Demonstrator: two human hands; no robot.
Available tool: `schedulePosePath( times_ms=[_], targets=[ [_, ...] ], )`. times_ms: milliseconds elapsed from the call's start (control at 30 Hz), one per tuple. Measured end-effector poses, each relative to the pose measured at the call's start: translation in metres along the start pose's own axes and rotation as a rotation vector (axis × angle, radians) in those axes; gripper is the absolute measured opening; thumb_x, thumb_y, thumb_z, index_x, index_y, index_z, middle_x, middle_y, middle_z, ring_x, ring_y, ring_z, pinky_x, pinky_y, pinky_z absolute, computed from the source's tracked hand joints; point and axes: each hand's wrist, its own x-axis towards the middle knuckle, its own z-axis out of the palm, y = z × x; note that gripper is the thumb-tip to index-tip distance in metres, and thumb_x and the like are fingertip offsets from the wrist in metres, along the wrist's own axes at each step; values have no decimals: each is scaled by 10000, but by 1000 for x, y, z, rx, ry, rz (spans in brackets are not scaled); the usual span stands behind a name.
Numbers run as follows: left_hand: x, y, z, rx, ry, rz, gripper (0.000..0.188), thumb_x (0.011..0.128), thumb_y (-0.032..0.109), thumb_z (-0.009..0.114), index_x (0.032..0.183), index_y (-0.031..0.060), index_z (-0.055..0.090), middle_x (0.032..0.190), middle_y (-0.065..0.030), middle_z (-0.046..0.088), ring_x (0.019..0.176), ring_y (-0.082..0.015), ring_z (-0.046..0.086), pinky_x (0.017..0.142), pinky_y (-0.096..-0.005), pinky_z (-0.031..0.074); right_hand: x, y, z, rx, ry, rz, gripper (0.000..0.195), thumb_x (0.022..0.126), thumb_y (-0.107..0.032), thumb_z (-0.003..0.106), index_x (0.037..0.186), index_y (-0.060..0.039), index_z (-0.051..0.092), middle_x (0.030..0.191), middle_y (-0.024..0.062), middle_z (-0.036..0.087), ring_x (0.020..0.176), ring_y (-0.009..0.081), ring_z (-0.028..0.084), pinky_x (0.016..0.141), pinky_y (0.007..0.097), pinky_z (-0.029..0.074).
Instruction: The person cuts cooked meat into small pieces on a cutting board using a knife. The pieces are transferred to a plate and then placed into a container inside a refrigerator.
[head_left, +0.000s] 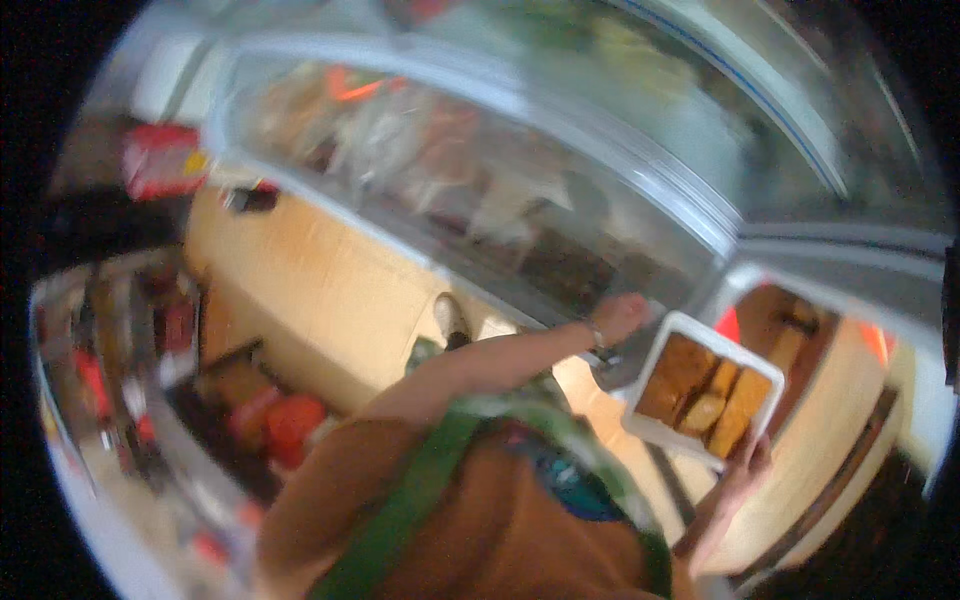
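Observation:
A white rectangular container (705, 390) holds brown and golden-orange pieces, probably food, blurred too much to name. My right hand (750, 459) grips its near right corner, the container tilted towards the camera. My left hand (621, 316) is just beyond the container's far left corner, over the edge of a long grey-framed case. Its fingers look curled, but blur hides whether they hold anything. Inside the case (450, 165) lie blurred plastic-wrapped or bagged items.
A pale wooden floor (300, 277) runs along the case. Shelves or boxes with red and dark items (292, 427) stand at the left, and a red-and-white packet (161, 161) at upper left. At the right is a white-rimmed bin (795, 322). A shoe (450, 315) shows below.

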Motion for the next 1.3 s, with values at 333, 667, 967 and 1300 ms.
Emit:
schedulePosePath(
  times_ms=[333,667,967,1300],
  targets=[
    [-185,21,-186,-1206,-183,46,850,790,779,268,1393,185,350,1363,-104,428,1200,-276,455,922,-450,424,-3,-100,160,-274,-493,-671,416,912,-368,534,848,35,614,705,100,600,641,167,521,578,332,456],
    [-539,-26,-308,-926,862,356,471,809,219,657,1219,49,498,886,-28,587,746,-98,607,601,-259,534,-318,-284,413,-221,-1227,-1420,229,901,-189,547,827,21,603,683,60,555,617,135,469,564,320,402],
    [-770,-90,-387,-1064,1617,495,128,740,160,606,837,83,573,717,7,525,642,-117,519,570,-265,445,-578,-372,599,-297,-1961,-1056,216,935,-201,495,1036,-58,622,737,23,615,541,54,480,491,200,389],
    [-951,-222,-552,-1363,2762,1034,325,814,109,510,1082,-42,406,1163,-238,443,1090,-431,478,871,-617,462,-755,-507,880,-444,-2202,-1197,237,896,-81,460,1086,-52,599,637,-3,534,497,54,439,444,194,355]
  ],
)
